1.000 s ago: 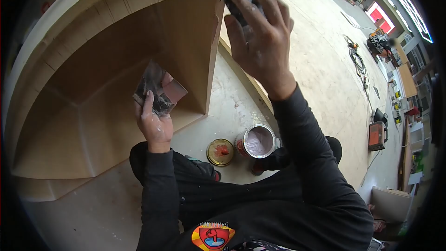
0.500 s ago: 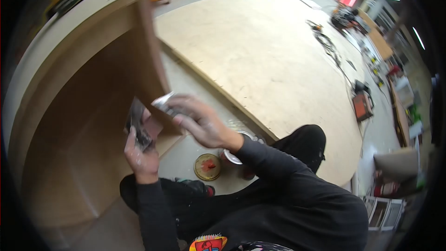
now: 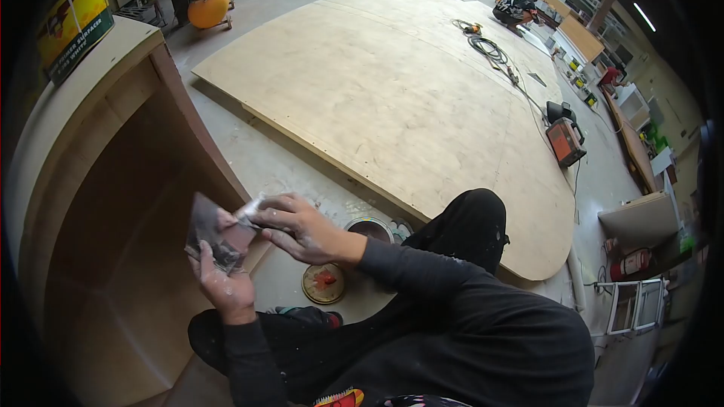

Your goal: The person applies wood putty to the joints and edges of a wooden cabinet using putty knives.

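Observation:
My left hand point(image 3: 223, 283) holds up a flat board smeared with dark and pinkish filler point(image 3: 213, 231). My right hand point(image 3: 296, 226) grips a small metal putty knife point(image 3: 249, 211) whose blade rests against the top edge of that board. Both hands are dusted white. Below my right wrist stands an open can of pinkish filler point(image 3: 371, 227), partly hidden by my arm, with its round lid point(image 3: 324, 283) lying on the floor beside it. A curved wooden cabinet point(image 3: 113, 181) with an open inside stands at my left.
A large plywood sheet point(image 3: 392, 98) lies on the concrete floor ahead. An orange compressor point(image 3: 207, 4) and a yellow can point(image 3: 72, 15) sit at the back left. A person crouches far off point(image 3: 515, 6) near cables point(image 3: 490, 53). An orange tool case point(image 3: 564, 142) stands right.
My right hand has come down from the cabinet's upper edge with the putty knife to the board in my left hand. My view has swung away from the cabinet toward the floor.

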`<state>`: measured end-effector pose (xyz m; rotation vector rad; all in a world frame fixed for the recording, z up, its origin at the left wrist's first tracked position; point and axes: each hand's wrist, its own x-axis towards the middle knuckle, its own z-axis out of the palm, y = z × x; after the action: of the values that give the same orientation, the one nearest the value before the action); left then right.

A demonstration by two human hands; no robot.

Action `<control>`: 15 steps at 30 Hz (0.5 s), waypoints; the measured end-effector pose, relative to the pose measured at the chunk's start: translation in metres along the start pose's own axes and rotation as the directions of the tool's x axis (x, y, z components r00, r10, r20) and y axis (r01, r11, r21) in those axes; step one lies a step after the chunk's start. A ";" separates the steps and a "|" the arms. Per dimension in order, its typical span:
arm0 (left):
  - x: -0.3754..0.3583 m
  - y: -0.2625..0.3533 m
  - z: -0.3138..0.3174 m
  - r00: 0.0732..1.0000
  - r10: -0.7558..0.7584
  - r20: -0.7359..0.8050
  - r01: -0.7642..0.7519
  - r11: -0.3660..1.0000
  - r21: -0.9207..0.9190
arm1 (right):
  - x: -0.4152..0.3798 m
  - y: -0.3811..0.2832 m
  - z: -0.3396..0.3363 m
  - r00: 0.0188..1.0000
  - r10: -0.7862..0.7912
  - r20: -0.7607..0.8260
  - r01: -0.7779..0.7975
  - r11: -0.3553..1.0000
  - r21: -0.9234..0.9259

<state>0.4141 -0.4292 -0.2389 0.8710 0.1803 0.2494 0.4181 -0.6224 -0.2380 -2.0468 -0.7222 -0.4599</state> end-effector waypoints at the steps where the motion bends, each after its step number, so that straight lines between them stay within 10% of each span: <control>1: 0.000 0.005 -0.001 1.000 0.001 0.001 -0.001 1.000 0.000 | -0.005 0.010 -0.001 0.995 0.066 0.080 -0.060 0.995 -0.079; 3: 0.001 0.017 -0.002 0.978 0.097 0.183 -0.088 0.995 -0.057 | -0.018 0.031 0.005 0.997 0.034 0.065 -0.025 0.992 -0.127; 4: 0.002 0.019 -0.003 0.979 0.130 0.158 -0.127 0.991 -0.029 | -0.022 0.033 0.003 0.945 0.314 0.095 -0.327 0.918 0.222; 6: 0.005 0.018 0.002 0.990 0.138 0.039 -0.136 0.990 -0.036 | -0.030 0.050 0.002 0.734 0.592 0.332 -0.627 0.404 0.666; 12: 0.019 0.015 -0.022 0.994 0.046 0.097 -0.041 0.998 -0.049 | -0.028 0.042 -0.022 0.792 0.411 0.452 -0.304 -0.378 0.875; 15: 0.021 0.006 -0.016 0.977 0.197 0.079 -0.192 0.979 -0.065 | -0.019 0.025 -0.027 0.792 0.475 0.383 -0.236 -0.341 0.910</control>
<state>0.4290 -0.4075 -0.2452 0.8417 0.0079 0.3976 0.4189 -0.6621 -0.2502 -0.4239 -0.0266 0.3831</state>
